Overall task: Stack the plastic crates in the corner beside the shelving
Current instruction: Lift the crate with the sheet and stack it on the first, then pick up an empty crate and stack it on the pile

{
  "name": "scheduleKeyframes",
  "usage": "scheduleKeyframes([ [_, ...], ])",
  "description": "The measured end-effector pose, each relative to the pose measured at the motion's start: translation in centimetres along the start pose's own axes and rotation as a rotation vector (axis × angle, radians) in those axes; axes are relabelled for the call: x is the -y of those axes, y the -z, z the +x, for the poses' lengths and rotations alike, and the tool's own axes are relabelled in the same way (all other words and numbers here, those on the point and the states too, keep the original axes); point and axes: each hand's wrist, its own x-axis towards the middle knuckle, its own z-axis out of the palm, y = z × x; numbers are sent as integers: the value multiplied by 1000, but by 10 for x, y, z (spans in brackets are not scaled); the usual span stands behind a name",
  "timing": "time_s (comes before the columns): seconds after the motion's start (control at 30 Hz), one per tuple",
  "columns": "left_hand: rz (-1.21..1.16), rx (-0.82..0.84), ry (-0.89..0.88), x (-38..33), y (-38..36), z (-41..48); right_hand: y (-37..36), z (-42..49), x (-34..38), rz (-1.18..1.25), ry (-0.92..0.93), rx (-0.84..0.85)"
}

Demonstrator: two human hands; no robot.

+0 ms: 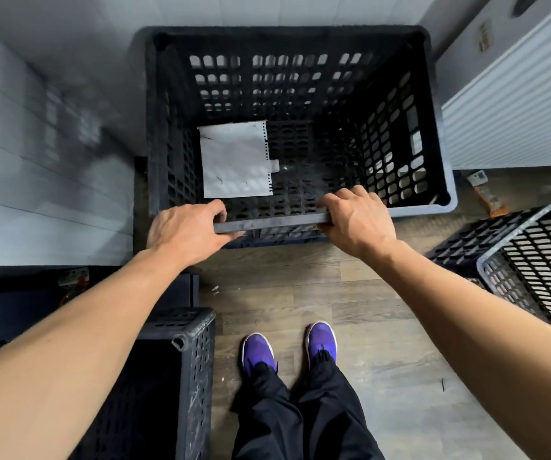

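Plainly, both hands are clamped on the near rim: the left hand (184, 232) and right hand (358, 220) each curl their fingers over the edge of the crate (284, 33). It sits in the upper middle of the frame, set in the corner between the wall (35, 161) at left and a ribbed panel (516, 111) at upper right.

Gripped from one side only, the crate could tip away or swing if lifted. Fingers hooked inside the rim could be pinched if it drops onto whatever lies beneath. A dark edge shows just below the near rim, but I cannot tell whether that is another crate. Seated crooked, a stack would likely lean.

The loose paper (236, 159) inside may slide. On a step back, the shoes (257, 353) could catch the left crate (181, 360) at lower left or the right crate (533, 260) at the right edge.
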Motion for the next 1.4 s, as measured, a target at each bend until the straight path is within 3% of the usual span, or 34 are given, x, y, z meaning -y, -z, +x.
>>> scheduleKeyframes([
  [0.3,-136,-10,-158,-57,0,-4,9,-28,-29,203,122,1],
  [0.47,-267,-57,-244,-130,0,-6,8,-50,-50,239,140,-86],
  [0.6,-243,-166,-275,-200,-4,-17,12,-79,-76,341,94,-164],
  [0.73,-199,-181,-348,-274,-15,-26,12,-132,-132,426,-4,-165],
  [1.1,-48,83,-657,-503,-58,-41,-27,-304,-328,403,-288,-12],
  [1.4,83,187,-821,-640,-101,-48,-68,-401,-430,478,-557,11],
])
